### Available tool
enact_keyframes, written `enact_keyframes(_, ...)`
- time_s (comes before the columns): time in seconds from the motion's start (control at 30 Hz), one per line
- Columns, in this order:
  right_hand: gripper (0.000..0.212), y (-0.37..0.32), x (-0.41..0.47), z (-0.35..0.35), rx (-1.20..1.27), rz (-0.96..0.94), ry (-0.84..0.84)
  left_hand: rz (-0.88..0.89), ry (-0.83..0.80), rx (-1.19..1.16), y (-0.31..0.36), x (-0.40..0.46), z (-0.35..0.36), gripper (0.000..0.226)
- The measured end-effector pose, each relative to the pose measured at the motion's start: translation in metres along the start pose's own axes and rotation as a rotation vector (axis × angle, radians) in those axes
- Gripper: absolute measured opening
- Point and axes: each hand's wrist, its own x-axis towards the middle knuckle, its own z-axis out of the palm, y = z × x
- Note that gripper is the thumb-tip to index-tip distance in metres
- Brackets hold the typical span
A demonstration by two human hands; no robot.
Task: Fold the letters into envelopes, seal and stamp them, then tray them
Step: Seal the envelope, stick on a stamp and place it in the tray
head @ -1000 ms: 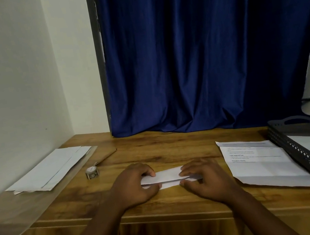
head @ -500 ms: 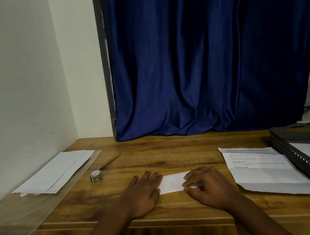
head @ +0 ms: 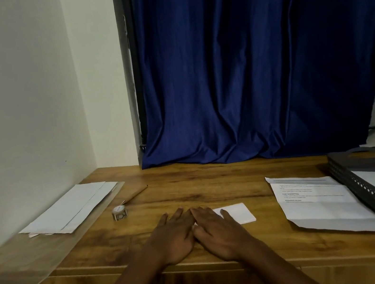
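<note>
Left hand and right hand flat, fingers straight, apparently pressing folded letter

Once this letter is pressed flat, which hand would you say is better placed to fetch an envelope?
Left, probably. The envelopes lie at the table's left end, on the left hand's side. The right hand lies flat on the folded letter and would have to cross over.

A dark blue pleated curtain hangs behind the wooden desk; a thin wooden-handled tool lies there.
</note>
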Motion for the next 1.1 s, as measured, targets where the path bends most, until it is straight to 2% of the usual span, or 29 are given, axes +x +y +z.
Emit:
enact_keyframes(0.2,0.068,0.028,0.0,-0.011,-0.098,0.071,-0.053,-0.004,0.001,0.019,-0.005,0.003,0.002,0.058)
enact_keyframes(0.4,0.065,0.065,-0.004,-0.027,-0.163,0.161,-0.02,-0.011,-0.014,0.016,-0.004,0.003,0.0,0.059)
enact_keyframes(0.63,0.059,0.064,-0.017,-0.026,-0.132,0.085,0.156,-0.146,0.064,-0.024,-0.005,0.004,0.005,0.07)
enact_keyframes(0.77,0.066,0.058,-0.021,-0.032,-0.213,0.086,0.17,-0.124,0.162,-0.119,-0.002,-0.002,0.001,0.065)
enact_keyframes(0.87,0.067,0.052,-0.023,-0.055,-0.179,0.086,0.096,-0.085,0.227,-0.201,0.0,-0.007,-0.001,0.059)
enact_keyframes(1.0,0.042,0.041,-0.015,-0.084,-0.071,0.039,-0.147,0.004,0.263,-0.273,-0.001,-0.01,-0.001,0.057)
enact_keyframes(1.1,0.036,0.033,-0.007,-0.091,0.035,0.022,-0.271,0.011,0.253,-0.269,-0.002,-0.01,-0.003,0.062)
